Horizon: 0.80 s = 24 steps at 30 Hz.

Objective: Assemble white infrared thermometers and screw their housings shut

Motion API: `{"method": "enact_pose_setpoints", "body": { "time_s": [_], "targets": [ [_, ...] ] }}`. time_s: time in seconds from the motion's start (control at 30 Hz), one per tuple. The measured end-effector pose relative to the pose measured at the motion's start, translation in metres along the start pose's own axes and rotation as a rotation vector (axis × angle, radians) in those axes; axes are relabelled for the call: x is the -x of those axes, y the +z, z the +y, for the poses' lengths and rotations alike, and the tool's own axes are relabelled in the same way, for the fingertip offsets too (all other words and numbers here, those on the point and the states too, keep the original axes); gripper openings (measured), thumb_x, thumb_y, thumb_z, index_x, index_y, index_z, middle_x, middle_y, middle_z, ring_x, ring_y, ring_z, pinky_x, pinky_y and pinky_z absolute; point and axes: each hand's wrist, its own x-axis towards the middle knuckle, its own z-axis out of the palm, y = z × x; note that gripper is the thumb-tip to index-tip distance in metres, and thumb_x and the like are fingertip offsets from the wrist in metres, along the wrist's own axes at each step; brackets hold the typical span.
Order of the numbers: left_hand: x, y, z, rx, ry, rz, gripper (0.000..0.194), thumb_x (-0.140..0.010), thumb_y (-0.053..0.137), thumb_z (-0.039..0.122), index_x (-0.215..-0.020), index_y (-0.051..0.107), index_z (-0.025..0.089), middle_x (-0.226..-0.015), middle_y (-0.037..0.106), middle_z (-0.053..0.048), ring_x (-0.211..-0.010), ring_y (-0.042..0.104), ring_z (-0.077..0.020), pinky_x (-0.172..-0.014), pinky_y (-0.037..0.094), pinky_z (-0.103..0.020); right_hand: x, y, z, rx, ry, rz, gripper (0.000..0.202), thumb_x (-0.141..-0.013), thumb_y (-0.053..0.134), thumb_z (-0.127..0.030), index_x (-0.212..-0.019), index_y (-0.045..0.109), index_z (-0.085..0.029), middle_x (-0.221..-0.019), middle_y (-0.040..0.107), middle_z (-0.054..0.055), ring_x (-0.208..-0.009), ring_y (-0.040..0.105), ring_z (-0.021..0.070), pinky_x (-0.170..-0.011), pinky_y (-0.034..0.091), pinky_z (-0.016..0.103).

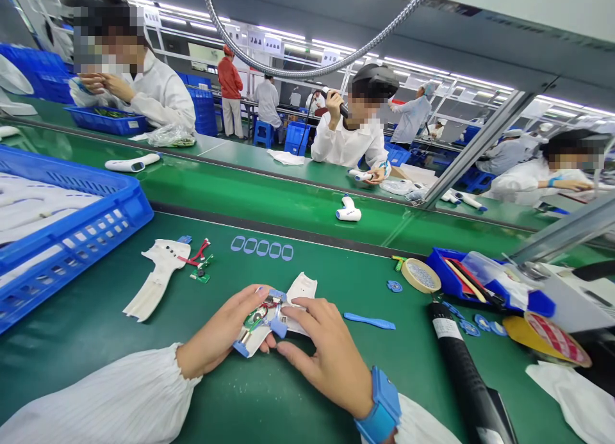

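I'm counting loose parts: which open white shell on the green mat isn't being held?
The left shell, near the blue basket, with red wires by its upper end; the left hand holds the other shell.

Forearms slant in from near; left hand curled in a grip, right hand arched, fingers spread.

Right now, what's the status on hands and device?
Left hand holding device; right hand touching it. Wiring exposed. Blue tool right of device, seemingly not in the way.
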Motion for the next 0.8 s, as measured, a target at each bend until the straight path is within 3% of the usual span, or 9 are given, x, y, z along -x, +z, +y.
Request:
{"method": "enact_pose_setpoints", "body": {
  "time_s": [0.13, 0.33, 0.5, 0.8],
  "targets": [
    [-0.002, 0.001, 0.000, 0.001, 0.005, 0.010, 0.041, -0.084, 0.049, 0.049, -0.113, 0.049, 0.019, -0.073, 0.064, -0.002, -0.056, 0.062, -0.0150, -0.050, 0.049, -0.023, 0.000, 0.002, -0.001, -0.086, 0.044, 0.053, 0.051, -0.072, 0.072, -0.025, -0.115, 0.045, -0.020, -0.105, 0.056, 0.006, -0.093, 0.051, 0.0241, -0.081, 0.042, 0.038],
    [-0.003, 0.003, 0.000, -0.055, 0.036, -0.020, 0.036, -0.081, 0.052, 0.051, -0.094, 0.054, 0.017, -0.065, 0.059, 0.001, -0.049, 0.057, -0.0115, -0.042, 0.045, -0.019, 0.001, 0.005, 0.000, -0.106, 0.042, 0.042, 0.047, -0.082, 0.063, -0.034, -0.121, 0.041, -0.023, -0.109, 0.057, 0.006, -0.093, 0.052, 0.0243, -0.079, 0.042, 0.037],
    [0.000, 0.003, 0.001, -0.123, 0.071, -0.012, 0.034, -0.083, 0.050, 0.050, -0.094, 0.053, 0.018, -0.066, 0.057, 0.002, -0.049, 0.055, -0.0115, -0.040, 0.042, -0.018, 0.002, 0.007, -0.001, -0.126, 0.045, 0.043, 0.049, -0.084, 0.060, -0.040, -0.126, 0.039, -0.023, -0.109, 0.057, 0.006, -0.094, 0.052, 0.0243, -0.080, 0.043, 0.037],
    [0.014, 0.000, 0.005, -0.525, 0.395, -0.093, 0.032, -0.088, 0.044, 0.043, -0.104, 0.053, 0.018, -0.078, 0.061, -0.003, -0.060, 0.055, -0.0129, -0.057, 0.045, -0.022, 0.004, 0.010, -0.001, -0.184, -0.058, 0.050, 0.039, -0.092, 0.046, -0.035, -0.130, 0.037, -0.030, -0.115, 0.056, 0.003, -0.099, 0.054, 0.0208, -0.084, 0.044, 0.032]
  ]
}}
